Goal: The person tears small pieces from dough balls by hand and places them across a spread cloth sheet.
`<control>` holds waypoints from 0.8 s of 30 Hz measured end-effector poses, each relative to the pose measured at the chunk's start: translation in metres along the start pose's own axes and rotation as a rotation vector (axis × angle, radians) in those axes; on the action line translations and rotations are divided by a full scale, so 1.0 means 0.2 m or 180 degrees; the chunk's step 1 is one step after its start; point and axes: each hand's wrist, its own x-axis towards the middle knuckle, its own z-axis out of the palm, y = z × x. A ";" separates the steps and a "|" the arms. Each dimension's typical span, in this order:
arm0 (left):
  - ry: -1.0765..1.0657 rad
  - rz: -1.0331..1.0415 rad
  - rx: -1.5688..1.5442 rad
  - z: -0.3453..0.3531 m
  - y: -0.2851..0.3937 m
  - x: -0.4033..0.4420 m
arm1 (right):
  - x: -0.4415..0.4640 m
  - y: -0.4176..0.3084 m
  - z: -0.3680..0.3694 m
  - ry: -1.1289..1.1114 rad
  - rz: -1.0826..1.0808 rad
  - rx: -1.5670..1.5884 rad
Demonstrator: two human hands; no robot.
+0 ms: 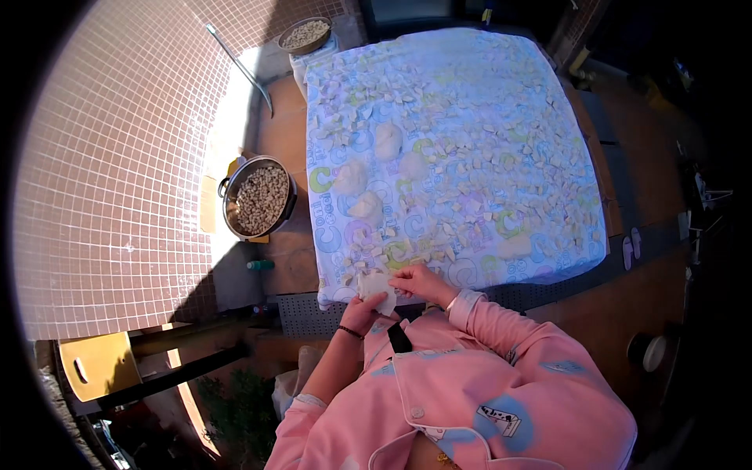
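My left hand [363, 314], with a dark bead bracelet at the wrist, grips a flat white piece [378, 291] that looks like dough or flatbread. At its right edge, the fingers of my right hand [423, 283] are pinched together on it. Both hands are at the near edge of a table spread with a printed cloth [345, 235]. Small torn-looking white pieces [478, 176] lie scattered over most of the cloth. Several larger rounded white pieces, such as one [388, 141] toward the back left, lie among them.
Left of the table stands a metal pot [293, 205] full of small pale pieces. Another filled bowl [306, 34] rests on a white stand at the back left. A green bottle [260, 265] lies near the pot. Pink slippers [631, 249] are on the floor at right.
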 end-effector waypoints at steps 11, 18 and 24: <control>-0.0467 -0.0606 -0.0090 0.14 0.01 0.11 | -0.11 0.00 -0.15 0.0019 0.0052 0.1071; -0.0262 -0.0347 -0.0259 0.28 -0.02 0.21 | -0.29 0.07 -0.52 0.1803 -0.0058 -0.0610; -0.0102 -0.0352 -0.0067 0.28 -0.03 0.22 | -0.34 0.13 -0.48 0.1904 -0.0576 -0.1781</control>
